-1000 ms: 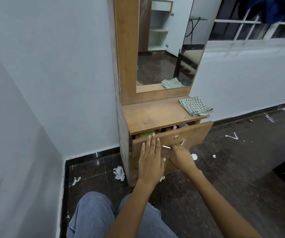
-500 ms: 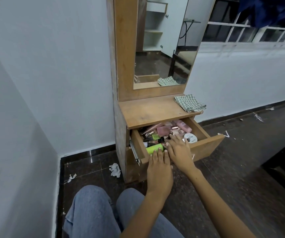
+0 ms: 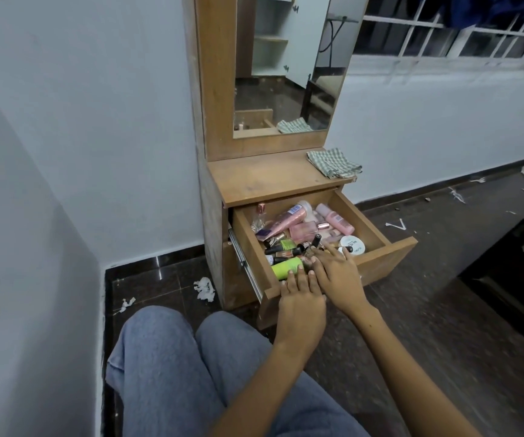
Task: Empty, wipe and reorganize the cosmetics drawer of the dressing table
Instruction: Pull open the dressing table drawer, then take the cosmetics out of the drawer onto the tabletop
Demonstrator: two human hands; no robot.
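Fingers (image 3: 336, 257) perhaps reach deeper; drawer (image 3: 377, 234) now wider open.

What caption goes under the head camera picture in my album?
Both hands, left hand and right hand, reach into the open drawer crowded with cosmetics.

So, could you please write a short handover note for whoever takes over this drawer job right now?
Left hand: open, fingers flat on the drawer front edge, tips by the green bottle.
Right hand: open, reaching in over the cosmetics.
Done: drawer pulled out.
Left: take everything out, wipe with the checked cloth lying on the tabletop, then reorganize.
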